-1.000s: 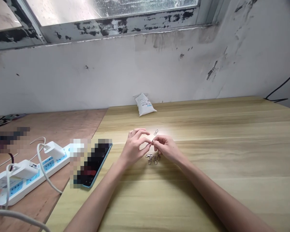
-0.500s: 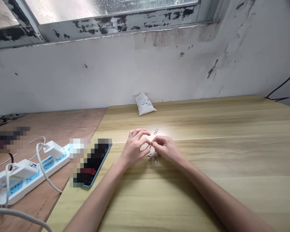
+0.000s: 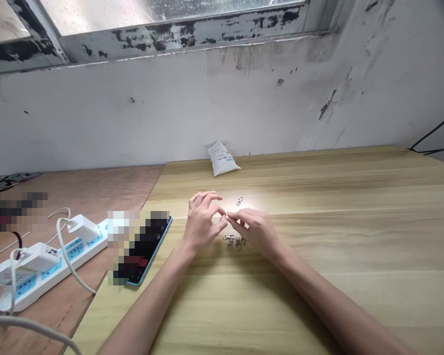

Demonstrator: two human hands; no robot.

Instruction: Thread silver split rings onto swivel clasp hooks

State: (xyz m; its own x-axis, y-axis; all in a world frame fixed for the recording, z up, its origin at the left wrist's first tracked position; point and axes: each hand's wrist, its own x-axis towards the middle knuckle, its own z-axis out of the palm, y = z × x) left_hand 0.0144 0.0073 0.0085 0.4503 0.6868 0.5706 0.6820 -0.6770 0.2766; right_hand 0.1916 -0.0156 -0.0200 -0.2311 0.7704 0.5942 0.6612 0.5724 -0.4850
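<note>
My left hand (image 3: 203, 221) is pinched between thumb and forefinger, its other fingers raised and curved. The fingertips of my right hand (image 3: 254, 228) are closed and meet it. A small shiny metal piece (image 3: 227, 215) shows between both sets of fingertips; most of it is hidden, so I cannot tell its exact kind. Just below the hands lie several silver swivel snap hooks (image 3: 230, 241) in a loose cluster, partly under my right hand. One more snap hook (image 3: 240, 200) rests on the wood beyond my fingertips.
A white labelled pouch (image 3: 222, 159) lies at the table's back edge by the wall. To the left are a phone (image 3: 148, 249), partly pixelated, and a white power strip (image 3: 74, 251) with chargers and cables. The wood-grain table (image 3: 355, 222) stretches to the right.
Both pinched hands have shifted slightly left together. The right fingers now point further left, and the left hand's upper fingers have lifted a little. The snap hooks on the table stay put.
</note>
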